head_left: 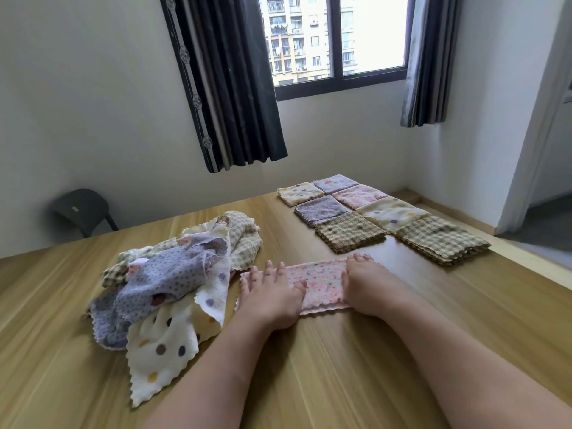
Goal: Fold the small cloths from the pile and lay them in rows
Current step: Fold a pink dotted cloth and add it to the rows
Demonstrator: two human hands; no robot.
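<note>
Hands press flat on a pink flowery cloth strip with wavy edges (pixel 318 284), which lies on the light brown wooden table (pixel 340 351). The left hand (pixel 272 294) covers the left end of the pink cloth, fingers spread wide and palm down. The right hand (pixel 368 284) covers the right end, fingers straight and close together, palm down too. Neither hand pinches or lifts the cloth; both only push it against the table. The pink cloth looks folded into a long band.

Just left of the pink cloth sits the messy pile of unfolded small cloths (pixel 173 289). On top is a purple one with dark dots, under it a cream one with big coloured dots, and behind them a green checked one. The pile touches the left end of the pink cloth.

Behind the pink cloth and a bit to its right lie the folded square cloths in two rows (pixel 377 215). They are cream, purple, pink and green checked, and they sit edge to edge. The nearest checked square is close to the right hand's fingertips.

A dark plastic stool (pixel 82 209) stands past the table, far left of the pink cloth.
</note>
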